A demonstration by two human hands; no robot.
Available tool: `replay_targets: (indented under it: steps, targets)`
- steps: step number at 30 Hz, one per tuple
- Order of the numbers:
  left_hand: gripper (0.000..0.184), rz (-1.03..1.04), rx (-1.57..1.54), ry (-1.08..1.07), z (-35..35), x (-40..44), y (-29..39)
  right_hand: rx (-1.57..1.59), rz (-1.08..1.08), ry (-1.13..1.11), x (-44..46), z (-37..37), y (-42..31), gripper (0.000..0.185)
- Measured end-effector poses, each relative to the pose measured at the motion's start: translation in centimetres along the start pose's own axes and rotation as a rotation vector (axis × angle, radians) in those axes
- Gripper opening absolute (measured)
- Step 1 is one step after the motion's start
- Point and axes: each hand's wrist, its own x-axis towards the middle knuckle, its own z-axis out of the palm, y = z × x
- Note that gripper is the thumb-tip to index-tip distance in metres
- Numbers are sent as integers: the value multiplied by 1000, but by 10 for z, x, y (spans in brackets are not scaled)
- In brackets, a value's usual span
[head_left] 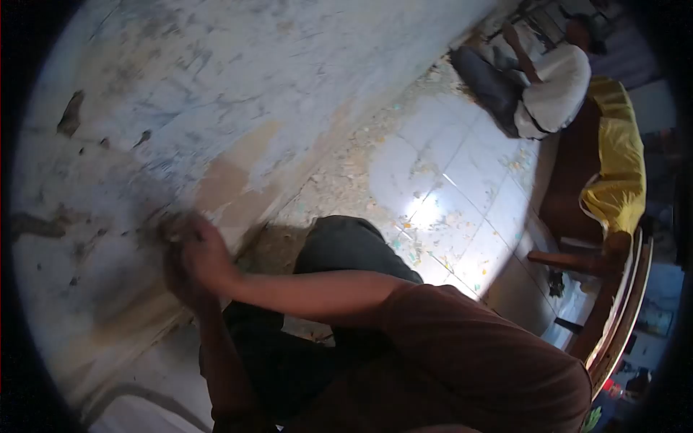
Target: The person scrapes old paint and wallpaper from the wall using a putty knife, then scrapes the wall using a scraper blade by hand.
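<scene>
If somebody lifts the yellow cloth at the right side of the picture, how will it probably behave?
The yellow cloth is probably floppy: it bends and wrinkles over the brown furniture. It looks thin, so perhaps light for its size. It might slide off when pulled, as it seems only draped.

Apparently home interior: patchy wall [238, 65], flake-strewn tiled floor [462, 155], wooden furniture [570, 195], yellow cloth [622, 155].

The wall [303, 65] bars my hands [208, 258] straight ahead, though they could pass upward along its face. My bent knee [346, 245] stands close on the right; past it, room opens over the debris-strewn floor [462, 162]. Farther off, another person [559, 86] and a cloth-draped piece of furniture [621, 155] block the way.
</scene>
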Motion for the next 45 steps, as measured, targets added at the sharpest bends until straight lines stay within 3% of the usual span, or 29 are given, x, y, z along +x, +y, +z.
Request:
replay_targets:
  steps: [1,3,5,7,9,13,16,18,22,24,27,33,42,45]
  targets:
    - [25,219,712,-197,16,-9,4,-50,111,50,-2,-4,-4,17]
    - [22,620,2197,-525,52,-40,10,-376,-194,190,-6,-6,24,22]
    - [17,613,2040,-347,82,-58,-16,-1035,-582,163,-11,-20,41,31]
    - [17,547,1925,-250,105,-69,-24,-64,311,59,-6,-20,17,34]
    - [23,415,1833,-159,108,-72,-28,542,560,-5,-12,-17,-4,34]
    - [22,438,1773,-317,108,-61,-37,602,567,-19,-9,-17,-4,32]
    - [25,361,1852,-308,109,-56,-36,343,445,3,-5,-19,-4,31]
    - [26,477,1976,-429,108,-49,-31,151,357,19,-1,-19,0,32]
    - [24,548,2017,-570,116,-44,-35,169,301,-26,5,-22,-13,38]
    - [23,479,1962,-496,116,-43,-45,472,601,-102,9,-23,-19,49]
    - [23,510,2009,-524,114,-36,-47,691,807,-138,14,-22,-36,56]
    - [20,562,2054,-467,118,-45,-35,768,930,-201,7,-17,-30,59]
    - [18,667,2013,-471,116,-38,-45,766,924,-160,12,-15,-29,55]
    - [19,562,2001,-358,120,-46,-48,729,950,-143,11,-17,-32,54]
